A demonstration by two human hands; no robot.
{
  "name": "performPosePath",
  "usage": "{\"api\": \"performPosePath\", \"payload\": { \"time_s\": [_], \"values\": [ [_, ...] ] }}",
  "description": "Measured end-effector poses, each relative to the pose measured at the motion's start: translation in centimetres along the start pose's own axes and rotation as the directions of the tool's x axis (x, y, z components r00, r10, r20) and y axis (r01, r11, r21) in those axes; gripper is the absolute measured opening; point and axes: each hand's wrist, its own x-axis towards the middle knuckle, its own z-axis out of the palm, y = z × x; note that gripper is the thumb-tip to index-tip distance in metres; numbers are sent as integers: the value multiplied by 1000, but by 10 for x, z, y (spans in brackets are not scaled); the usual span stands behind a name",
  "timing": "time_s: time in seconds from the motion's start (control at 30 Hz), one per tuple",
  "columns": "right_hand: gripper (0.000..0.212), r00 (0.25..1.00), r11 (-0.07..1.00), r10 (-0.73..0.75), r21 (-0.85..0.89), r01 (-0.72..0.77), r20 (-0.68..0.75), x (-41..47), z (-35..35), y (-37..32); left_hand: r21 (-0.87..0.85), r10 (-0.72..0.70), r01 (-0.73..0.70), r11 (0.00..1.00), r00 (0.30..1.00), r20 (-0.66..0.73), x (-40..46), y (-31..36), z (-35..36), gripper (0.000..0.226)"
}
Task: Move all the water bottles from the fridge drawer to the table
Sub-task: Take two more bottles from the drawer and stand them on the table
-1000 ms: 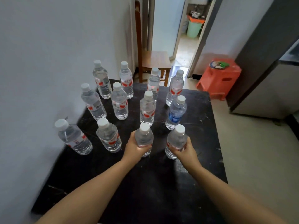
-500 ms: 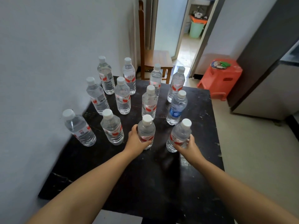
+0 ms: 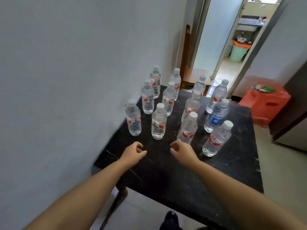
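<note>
a view from above of a black, scuffed counter (image 3: 232, 166) standing against a pale grey wall (image 3: 66, 63). twelve clear plastic water bottles with white caps stand upright on its far half, in loose rows; most carry red and white labels, and one, a clear bottle with a blue label (image 3: 216, 115), stands near the right side. the two closest bottles are a red-labelled bottle near the middle (image 3: 187, 128) and a red-labelled bottle toward the right edge (image 3: 216, 138). two bare forearms reach in from the bottom of the frame. the left hand (image 3: 132, 151) hovers over the bare counter just in front of the bottles, its fingers (image 3: 140, 146) loosely curled and apart, holding nothing. the right hand (image 3: 181, 151) sits just in front of the middle bottle, apart from it, with fingers (image 3: 174, 146) likewise curled and empty. beyond the counter a brown wooden chair (image 3: 193, 75) stands by an open doorway, where a green bin (image 3: 238, 53) shows. an orange plastic stool (image 3: 265, 103) stands on the floor to the right, beside a dark cabinet-like unit (image 3: 295, 105); whether it is the fridge cannot be told.
</note>
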Motion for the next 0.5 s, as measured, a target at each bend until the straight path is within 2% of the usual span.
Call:
{"api": "performPosePath", "payload": {
  "time_s": [0.13,0.3,0.4,0.5],
  "values": [
    [26,972,969,-194,-127,211,132,6,27,-69,-8,-69,69,998,982,-178,-35,-32,-51,26],
    [26,840,834,-339,-277,477,425,3,69,-135,-79,-227,212,974,907,-355,-95,-75,-97,27],
    [25,754,738,-479,-260,623,449,-10,89,-165,-178,-355,307,935,822,-446,-137,-97,-108,29],
    [25,637,620,-592,-226,752,494,-28,106,-186,-309,-481,370,876,702,-525,-185,-110,-103,30]
  ]
}}
